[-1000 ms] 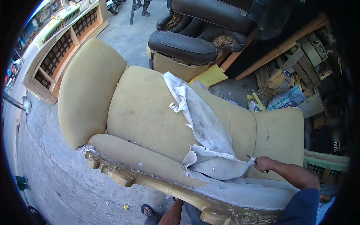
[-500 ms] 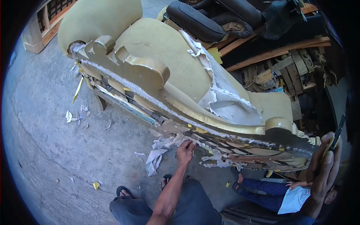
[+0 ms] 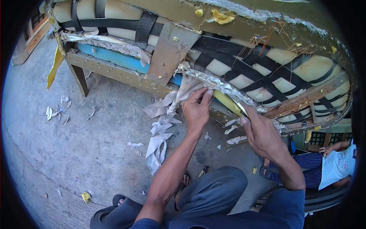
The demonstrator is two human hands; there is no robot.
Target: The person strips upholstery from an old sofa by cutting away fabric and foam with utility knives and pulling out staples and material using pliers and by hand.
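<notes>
My left hand pinches the frayed edge of a torn whitish lining fabric, which hangs along the lower rail of a sofa's back. In my right hand is a slim cutter knife, its blade pointing up and left at the ragged fabric strip. A yellow strip, perhaps foam, shows between my two hands. Above them, the stripped wooden sofa frame exposes crossed black webbing over pale padding. A blue panel sits behind the rail on the left.
Torn fabric scraps lie on the concrete floor, with yellow bits scattered about. A sofa leg stands at left. Another person in striped trousers is at the right. Loose fibres stick out from the frame.
My view has moved down and closer to the sofa's underside. My right hand, raised at the far right with the cutter knife, has come in beside my left hand at the fabric.
</notes>
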